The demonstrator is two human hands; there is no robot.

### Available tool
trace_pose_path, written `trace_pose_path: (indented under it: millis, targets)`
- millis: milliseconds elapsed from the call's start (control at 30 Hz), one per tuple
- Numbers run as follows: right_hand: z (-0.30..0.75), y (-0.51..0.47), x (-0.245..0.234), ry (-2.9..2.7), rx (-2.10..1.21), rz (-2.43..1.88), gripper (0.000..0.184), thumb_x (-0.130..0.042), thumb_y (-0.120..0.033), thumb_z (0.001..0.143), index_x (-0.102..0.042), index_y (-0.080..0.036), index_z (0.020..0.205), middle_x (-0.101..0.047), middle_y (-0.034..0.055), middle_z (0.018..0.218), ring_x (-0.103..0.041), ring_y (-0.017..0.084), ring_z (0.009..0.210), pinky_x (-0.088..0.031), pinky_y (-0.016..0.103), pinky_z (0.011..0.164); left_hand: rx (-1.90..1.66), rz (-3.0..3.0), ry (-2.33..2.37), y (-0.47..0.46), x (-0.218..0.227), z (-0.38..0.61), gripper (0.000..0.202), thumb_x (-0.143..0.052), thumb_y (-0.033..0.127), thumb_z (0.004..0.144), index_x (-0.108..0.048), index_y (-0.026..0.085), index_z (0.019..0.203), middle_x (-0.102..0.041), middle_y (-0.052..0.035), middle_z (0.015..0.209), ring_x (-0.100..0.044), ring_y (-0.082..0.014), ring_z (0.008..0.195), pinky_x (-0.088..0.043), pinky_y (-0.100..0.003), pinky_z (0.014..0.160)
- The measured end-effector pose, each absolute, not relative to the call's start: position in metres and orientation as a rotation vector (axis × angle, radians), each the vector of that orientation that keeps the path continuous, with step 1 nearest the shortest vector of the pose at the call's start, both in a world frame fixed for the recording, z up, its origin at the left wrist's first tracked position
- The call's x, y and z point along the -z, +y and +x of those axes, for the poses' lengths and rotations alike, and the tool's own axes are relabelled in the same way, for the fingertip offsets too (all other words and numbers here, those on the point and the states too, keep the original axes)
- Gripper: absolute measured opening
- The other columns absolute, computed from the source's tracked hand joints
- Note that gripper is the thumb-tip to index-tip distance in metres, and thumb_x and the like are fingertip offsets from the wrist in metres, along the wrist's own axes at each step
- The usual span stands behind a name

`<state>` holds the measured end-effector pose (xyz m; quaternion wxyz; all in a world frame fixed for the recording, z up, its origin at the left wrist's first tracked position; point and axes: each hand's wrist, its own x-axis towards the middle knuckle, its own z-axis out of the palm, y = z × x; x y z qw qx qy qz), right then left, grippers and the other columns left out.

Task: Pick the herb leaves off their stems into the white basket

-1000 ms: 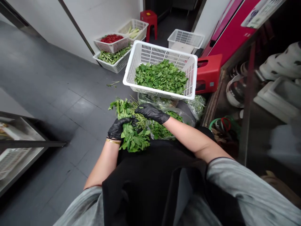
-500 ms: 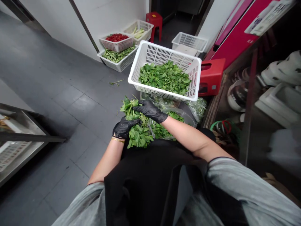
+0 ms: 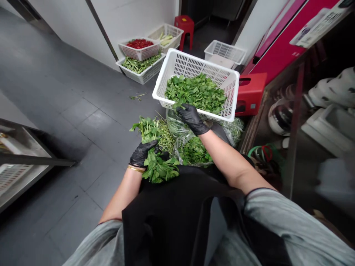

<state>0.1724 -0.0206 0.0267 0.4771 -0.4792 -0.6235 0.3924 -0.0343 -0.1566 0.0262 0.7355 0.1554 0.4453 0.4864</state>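
Picked leaves (image 3: 177,106) sit pinched in the right hand (image 3: 191,117), fingertips closed on them right at the near rim of the white basket (image 3: 234,94), w/ the heap of greens (image 3: 195,92) just beyond the fingers. To do it well, I'd say carry the hand fully over the rim before opening, so nothing drops onto the plastic bag (image 3: 191,142) below the wrist. Left hand (image 3: 141,154) is clenched round the bunch of stems (image 3: 155,151), held at the lap, leaf ends hanging toward the apron (image 3: 177,214); keep that grip firm & low. Bare stalks (image 3: 165,135) lie just beyond its knuckles. Farther off past the basket: red stool (image 3: 251,92), crates of beans & chillies (image 3: 140,55).
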Motion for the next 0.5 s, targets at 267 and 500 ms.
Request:
trace_pose_path:
  millis: [267,500]
  targets:
    - [0.143,-0.07,-0.034,-2.128,-0.881,-1.141,0.049,-0.062,-0.063,0.084,-0.066,-0.015,0.096,-0.069,0.0099,0.088,-0.062,0.022,0.085,-0.046,0.034,0.082,-1.252,0.503,1.122,-0.142,-0.019,-0.014,0.045,-0.094,0.018,0.043,-0.075,0.015,0.084,-0.076,-0.0029,0.077,-0.072,-0.0211,0.07,-0.059,-0.031,0.067]
    - [0.149,-0.038,-0.024,-1.934,-1.059,-1.019,0.045,-0.056,-0.059,0.089,-0.07,-0.016,0.092,-0.071,0.0069,0.089,-0.065,0.019,0.086,-0.05,0.032,0.082,-1.119,0.391,1.047,-0.134,-0.013,-0.016,0.038,-0.091,0.017,0.055,-0.076,0.013,0.089,-0.074,-0.0038,0.072,-0.067,-0.0155,0.057,-0.057,-0.027,0.058]
